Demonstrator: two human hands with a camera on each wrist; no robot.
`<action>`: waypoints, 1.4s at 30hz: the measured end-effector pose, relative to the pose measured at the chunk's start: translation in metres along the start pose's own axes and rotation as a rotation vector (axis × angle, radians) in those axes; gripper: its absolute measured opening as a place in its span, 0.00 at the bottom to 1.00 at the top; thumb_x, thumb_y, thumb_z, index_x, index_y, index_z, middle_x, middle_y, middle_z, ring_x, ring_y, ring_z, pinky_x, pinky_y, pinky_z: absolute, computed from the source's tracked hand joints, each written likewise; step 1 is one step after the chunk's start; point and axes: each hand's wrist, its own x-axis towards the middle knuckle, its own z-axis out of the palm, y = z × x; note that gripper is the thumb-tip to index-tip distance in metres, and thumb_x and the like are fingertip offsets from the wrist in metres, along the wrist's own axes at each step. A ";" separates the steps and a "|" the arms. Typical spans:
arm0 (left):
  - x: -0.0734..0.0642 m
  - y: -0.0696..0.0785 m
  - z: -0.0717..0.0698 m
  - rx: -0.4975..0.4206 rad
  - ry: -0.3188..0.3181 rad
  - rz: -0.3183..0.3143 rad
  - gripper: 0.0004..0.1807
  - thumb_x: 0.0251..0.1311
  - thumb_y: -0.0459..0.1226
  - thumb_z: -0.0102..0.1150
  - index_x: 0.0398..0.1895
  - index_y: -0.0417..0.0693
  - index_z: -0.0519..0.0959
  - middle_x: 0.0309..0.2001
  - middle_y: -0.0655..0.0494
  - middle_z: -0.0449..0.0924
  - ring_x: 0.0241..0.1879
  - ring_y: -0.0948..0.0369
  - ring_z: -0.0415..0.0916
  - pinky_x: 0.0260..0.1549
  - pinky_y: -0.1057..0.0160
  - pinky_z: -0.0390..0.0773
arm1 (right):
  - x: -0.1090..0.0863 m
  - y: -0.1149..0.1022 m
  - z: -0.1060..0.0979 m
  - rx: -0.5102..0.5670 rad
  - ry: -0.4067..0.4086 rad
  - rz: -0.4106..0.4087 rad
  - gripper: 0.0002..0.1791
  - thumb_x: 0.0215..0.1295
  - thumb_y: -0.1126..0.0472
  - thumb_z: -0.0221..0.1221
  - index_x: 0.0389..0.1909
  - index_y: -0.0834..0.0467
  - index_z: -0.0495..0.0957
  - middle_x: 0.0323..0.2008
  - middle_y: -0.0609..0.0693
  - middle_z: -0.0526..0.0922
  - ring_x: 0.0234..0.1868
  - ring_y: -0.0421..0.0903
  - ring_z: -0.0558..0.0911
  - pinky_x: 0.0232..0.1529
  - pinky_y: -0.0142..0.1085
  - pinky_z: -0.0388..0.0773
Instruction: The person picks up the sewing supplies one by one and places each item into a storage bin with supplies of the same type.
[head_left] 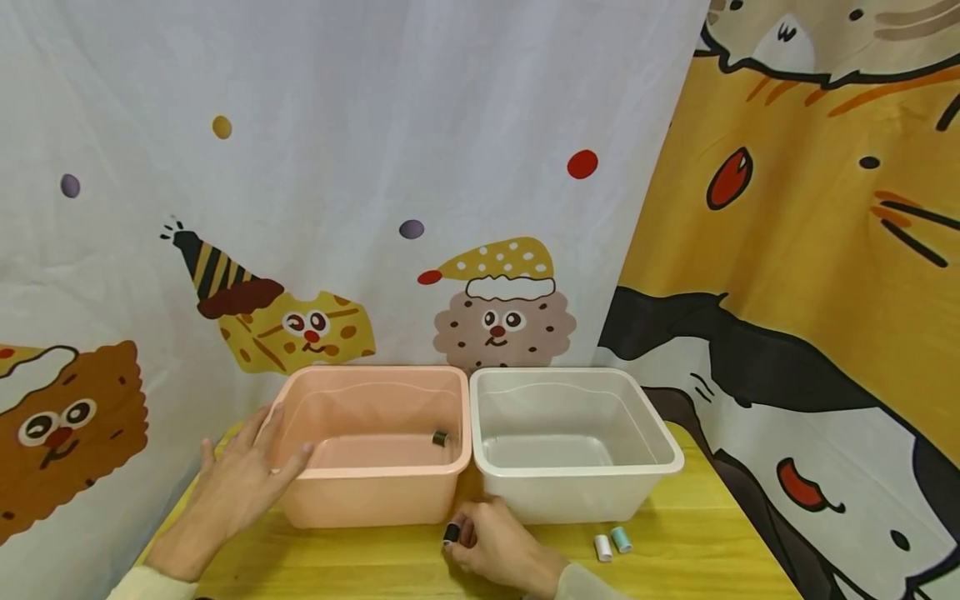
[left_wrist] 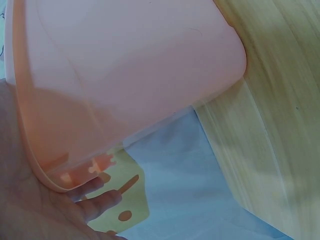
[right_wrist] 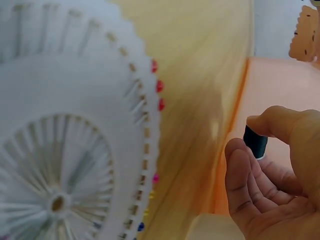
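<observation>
My right hand (head_left: 501, 540) pinches a small spool of black thread (head_left: 451, 534) between thumb and fingertips, low over the table in front of the gap between two bins. The right wrist view shows the same spool held upright, a pale rim at its lower end. Against the left corner of the pink bin (head_left: 367, 500) rests my left hand (head_left: 232, 496), its fingers spread along the outside and the thumb by the front rim. Inside that bin, near its right wall, lies a dark thread spool (head_left: 440, 438).
A white bin (head_left: 573, 497) stands right beside the pink one on the wooden table (head_left: 705, 533). In front of it are a white spool (head_left: 603, 547) and a light blue spool (head_left: 622, 539). A white wheel of ball-headed pins (right_wrist: 85, 95) looms close in the right wrist view. A printed curtain (head_left: 322, 150) hangs behind.
</observation>
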 end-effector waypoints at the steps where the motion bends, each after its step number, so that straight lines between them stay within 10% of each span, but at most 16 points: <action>1: 0.000 0.000 0.000 0.001 0.000 0.001 0.54 0.76 0.71 0.40 0.86 0.38 0.52 0.81 0.28 0.55 0.73 0.24 0.61 0.60 0.06 0.38 | 0.000 -0.001 -0.001 0.010 0.000 0.004 0.08 0.63 0.56 0.75 0.38 0.51 0.86 0.26 0.31 0.81 0.26 0.23 0.77 0.27 0.18 0.76; 42: -0.003 0.000 -0.002 0.006 0.005 0.023 0.54 0.76 0.71 0.40 0.85 0.37 0.55 0.81 0.28 0.56 0.73 0.25 0.62 0.58 0.06 0.42 | -0.005 -0.034 -0.035 -0.003 0.062 -0.142 0.08 0.70 0.48 0.71 0.44 0.42 0.83 0.32 0.28 0.82 0.33 0.26 0.80 0.31 0.18 0.75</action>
